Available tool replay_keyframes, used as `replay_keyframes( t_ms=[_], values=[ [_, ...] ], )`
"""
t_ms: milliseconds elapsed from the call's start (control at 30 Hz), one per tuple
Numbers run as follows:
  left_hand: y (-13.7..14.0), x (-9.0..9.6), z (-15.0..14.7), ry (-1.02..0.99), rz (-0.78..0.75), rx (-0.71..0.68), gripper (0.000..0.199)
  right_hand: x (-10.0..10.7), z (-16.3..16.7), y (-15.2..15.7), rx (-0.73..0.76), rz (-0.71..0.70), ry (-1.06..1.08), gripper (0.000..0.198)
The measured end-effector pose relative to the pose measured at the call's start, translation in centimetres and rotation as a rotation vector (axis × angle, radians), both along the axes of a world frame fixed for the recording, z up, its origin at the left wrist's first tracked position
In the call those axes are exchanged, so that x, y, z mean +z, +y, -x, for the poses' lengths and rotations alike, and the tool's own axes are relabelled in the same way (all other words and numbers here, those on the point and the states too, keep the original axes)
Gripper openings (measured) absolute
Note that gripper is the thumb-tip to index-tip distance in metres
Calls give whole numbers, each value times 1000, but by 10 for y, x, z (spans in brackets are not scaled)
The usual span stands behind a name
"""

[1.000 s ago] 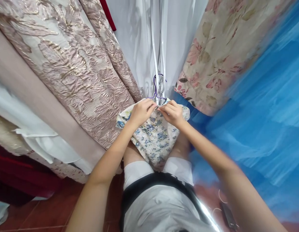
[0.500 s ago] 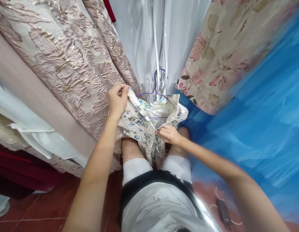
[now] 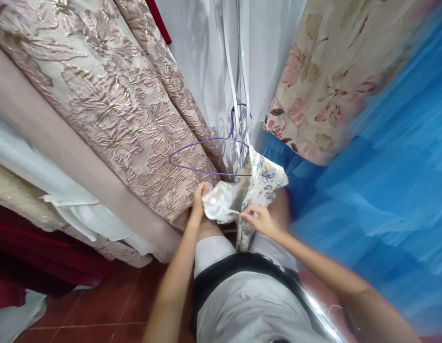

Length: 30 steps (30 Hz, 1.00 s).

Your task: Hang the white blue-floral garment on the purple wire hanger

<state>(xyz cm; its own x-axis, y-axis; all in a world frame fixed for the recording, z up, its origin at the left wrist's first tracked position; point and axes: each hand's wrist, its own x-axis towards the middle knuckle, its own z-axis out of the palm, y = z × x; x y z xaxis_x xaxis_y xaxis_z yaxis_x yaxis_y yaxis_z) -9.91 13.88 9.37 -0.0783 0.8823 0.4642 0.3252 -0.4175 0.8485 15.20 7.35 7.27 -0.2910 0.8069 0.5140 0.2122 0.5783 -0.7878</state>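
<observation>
A white floral garment (image 3: 266,178) with blue and yellowish print hangs by one shoulder on the right arm of a purple wire hanger (image 3: 192,145). The hanger's left arm is bare. My left hand (image 3: 200,200) grips the garment's loose side, bunched below the hanger's lower bar. With thumb and fingertips, my right hand (image 3: 258,219) pinches the garment's edge near its front opening. The hanger's hook sits among white straps (image 3: 231,71) hanging down from above.
Pink-gold brocade fabric (image 3: 110,100) hangs on the left, beside white and dark red cloth. A beige floral piece (image 3: 324,95) and a large blue fabric (image 3: 388,205) hang on the right. Red tiles (image 3: 124,305) cover the floor.
The garment's left shoulder has come off the hanger's left arm. My left hand has moved down and right with that side. My right hand has shifted slightly down and right.
</observation>
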Motion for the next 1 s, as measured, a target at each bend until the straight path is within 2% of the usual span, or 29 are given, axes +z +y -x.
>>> replay_keyframes(
  t_ms=[67, 133, 200, 267, 333, 400, 467, 500, 600, 700, 833, 900, 1000],
  values=[
    [-15, -3, -30, 11, -20, -58, 40, -8, -2, -2, 21, 179, -37, 30],
    [-27, 1, -57, 44, -46, -150, 35, -11, -6, -5, 91, 301, -96, 25],
    [-37, 9, -80, 113, -61, -238, 31, -9, -11, -10, 134, 321, -100, 16],
    [-45, 18, -96, 207, -64, -301, 27, -2, -16, -14, 160, 287, -33, 23],
    [-50, 26, -106, 278, -61, -329, 25, 6, -21, -15, 253, 354, 36, 27],
    [-52, 30, -107, 277, -21, -361, 30, 14, -24, -16, 349, 533, 95, 19],
    [-54, 31, -101, 191, 55, -464, 40, 24, -26, -17, 365, 685, 136, 15],
    [-55, 29, -97, 123, 100, -550, 48, 31, -27, -18, 355, 715, 145, 16],
    [-62, 14, -85, -42, 238, -831, 67, 55, -38, -22, 356, 667, 125, 17],
    [-75, -10, -85, 69, 331, -953, 69, 83, -59, -26, 313, 568, 107, 18],
    [-84, -34, -96, 396, 389, -984, 55, 108, -90, -23, 160, 440, 85, 19],
    [-82, -32, -95, 425, 290, -947, 53, 112, -107, -17, 47, 377, 81, 19],
    [-73, -15, -77, 411, 131, -826, 54, 112, -134, -1, -180, 258, 114, 19]
  ],
)
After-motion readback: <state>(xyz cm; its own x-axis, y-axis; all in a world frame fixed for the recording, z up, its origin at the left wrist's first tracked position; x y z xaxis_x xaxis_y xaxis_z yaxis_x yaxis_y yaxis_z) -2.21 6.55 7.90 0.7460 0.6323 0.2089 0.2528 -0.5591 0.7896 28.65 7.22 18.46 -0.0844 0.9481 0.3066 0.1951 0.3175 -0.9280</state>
